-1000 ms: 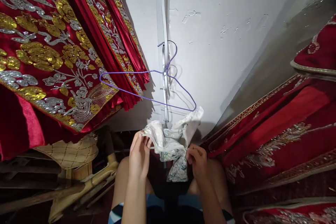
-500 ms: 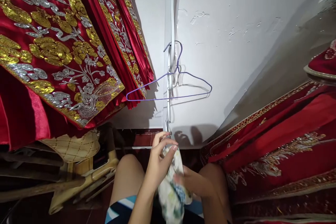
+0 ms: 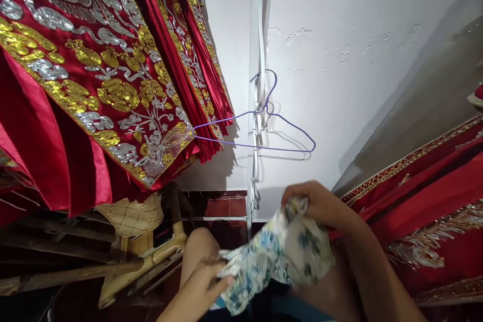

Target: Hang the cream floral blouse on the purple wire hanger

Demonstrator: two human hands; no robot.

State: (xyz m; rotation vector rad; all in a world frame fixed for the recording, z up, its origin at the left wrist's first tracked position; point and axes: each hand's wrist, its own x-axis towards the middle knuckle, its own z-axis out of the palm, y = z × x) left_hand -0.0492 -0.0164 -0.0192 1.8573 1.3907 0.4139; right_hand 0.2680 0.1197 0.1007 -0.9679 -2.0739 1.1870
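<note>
A white cloth with a blue, green and yellow floral print (image 3: 264,254) is spread between my hands above my lap. My left hand (image 3: 207,282) pinches its lower left end between thumb and fingers. At the upper right end, my right hand (image 3: 311,201) grips a bunched part, its fingers partly behind the fabric. The right part of the cloth hangs loose and is blurred. Above the hands, a thin purple wire hanger (image 3: 256,147) hangs with nothing on it from a white metal rack (image 3: 261,25).
Red garments with gold and silver sequins (image 3: 118,95) hang at the left. Below them stands a wooden chair (image 3: 151,266) with a quilted cream item (image 3: 132,216). More red embroidered fabric (image 3: 433,211) is at the right. A white wall (image 3: 320,85) stands behind.
My hands have moved apart, the right one up and right, the left one down and left, stretching the cloth sideways. The view has shifted, so the hanger appears further right.
</note>
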